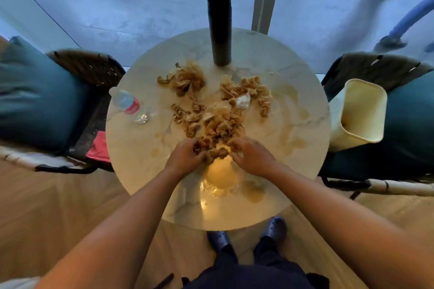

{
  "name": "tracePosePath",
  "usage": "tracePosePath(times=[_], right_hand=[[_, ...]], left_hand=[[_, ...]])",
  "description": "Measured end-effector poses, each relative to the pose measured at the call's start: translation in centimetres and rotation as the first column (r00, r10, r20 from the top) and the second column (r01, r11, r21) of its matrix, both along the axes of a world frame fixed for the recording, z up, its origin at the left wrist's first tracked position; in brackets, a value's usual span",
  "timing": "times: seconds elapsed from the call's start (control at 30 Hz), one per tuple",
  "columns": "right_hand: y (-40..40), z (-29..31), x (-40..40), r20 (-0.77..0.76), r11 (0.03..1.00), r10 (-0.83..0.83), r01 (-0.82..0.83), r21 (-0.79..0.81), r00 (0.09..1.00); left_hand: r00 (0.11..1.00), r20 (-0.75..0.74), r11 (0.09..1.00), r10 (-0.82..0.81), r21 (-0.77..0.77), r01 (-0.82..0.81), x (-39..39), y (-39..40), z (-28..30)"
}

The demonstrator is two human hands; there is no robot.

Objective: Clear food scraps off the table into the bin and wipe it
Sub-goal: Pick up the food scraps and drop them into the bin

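my left hand [187, 156] and right hand [249, 157] sit close together at the near side of the round marble table [131, 148], fingers curled in around a small clump of brown scraps [212, 150] gathered between them; both seem to be pinching into that clump, though i cannot tell how much each one really holds. the rest of the food scraps [211, 110] spread out just beyond my fingertips, with further heaps farther out toward the tall black flask [219, 28] and a crumpled white wrapper [243, 101] among them. the cream bin [359, 112] stands off to the right of my right hand, past the table edge, mouth tipped toward me. i judge this step is best done by raking the loose bits into one tight pile before lifting, cupping both palms under it so nothing drops on the way right. greasy smears [291, 138] lie on that side, so i'd keep the carry high, not dragging. the water bottle [125, 101], lying out to the left of my left hand, is well clear.
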State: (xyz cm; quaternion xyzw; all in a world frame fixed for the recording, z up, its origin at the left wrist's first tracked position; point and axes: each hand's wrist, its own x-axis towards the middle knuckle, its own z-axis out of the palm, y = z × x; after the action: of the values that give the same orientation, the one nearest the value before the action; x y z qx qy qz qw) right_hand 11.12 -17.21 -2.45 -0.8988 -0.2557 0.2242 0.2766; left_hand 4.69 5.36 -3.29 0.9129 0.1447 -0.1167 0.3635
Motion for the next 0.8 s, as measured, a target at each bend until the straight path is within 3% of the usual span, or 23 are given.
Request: tracePosePath(times=[0.27,0.5,0.6,0.8], right_hand=[[3.5,-1.9,-1.3,-0.016,0.998,-0.017,0.016,-0.064,1.0],[3.5,-2.8,-1.3,0.056,0.988,-0.061,0.068,-0.136,0.997],[3.0,-2.5,-1.3,0.056,0.991,-0.051,0.058,-0.119,0.997],[1.0,-1.5,-0.4,0.057,0.995,-0.1,0.102,-0.023,0.993]], left_hand=[[0.985,-0.017,0.962,-0.169,0.216,0.168,-1.7,1.3,-1.3],[0.93,0.02,0.848,-0.368,0.417,0.327,-2.1,2.1,-1.8],[0.916,0.032,0.851,-0.399,0.384,0.358,-2.1,2.0,-1.6],[0.944,0.105,0.93,-0.312,0.235,0.282,-1.7,1.2,-0.1]])
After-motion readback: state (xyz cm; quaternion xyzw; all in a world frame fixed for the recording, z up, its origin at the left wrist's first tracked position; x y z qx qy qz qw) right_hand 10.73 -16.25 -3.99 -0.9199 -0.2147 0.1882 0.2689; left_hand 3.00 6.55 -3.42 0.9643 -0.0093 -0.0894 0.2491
